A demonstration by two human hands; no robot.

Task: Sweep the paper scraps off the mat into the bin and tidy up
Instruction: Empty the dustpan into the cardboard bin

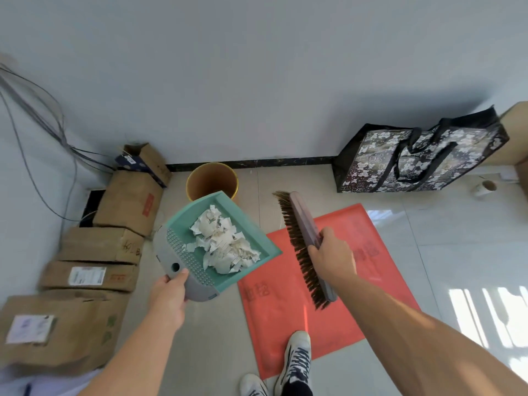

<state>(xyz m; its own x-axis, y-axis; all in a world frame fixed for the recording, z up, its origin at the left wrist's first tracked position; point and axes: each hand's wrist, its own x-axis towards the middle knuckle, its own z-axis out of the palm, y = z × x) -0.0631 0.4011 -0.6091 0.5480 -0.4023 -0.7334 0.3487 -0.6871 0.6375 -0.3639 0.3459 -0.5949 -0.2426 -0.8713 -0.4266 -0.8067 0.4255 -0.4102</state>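
My left hand (168,298) grips the grey handle end of a teal dustpan (183,224), held in the air. A heap of white paper scraps (225,244) lies in the pan. Just beyond the pan's far edge stands a yellow bin (211,178) on the floor, open and seemingly empty. My right hand (333,258) holds a long brush (303,232) by its back, bristles facing left, above the red mat (337,318). No scraps show on the visible part of the mat.
Cardboard boxes (103,247) line the left wall, with cables above them. A black floral bag (414,161) stands at the back right, a tape roll (484,188) beside it. My shoe (297,358) rests on the mat's near edge. Pale tiled floor surrounds the mat.
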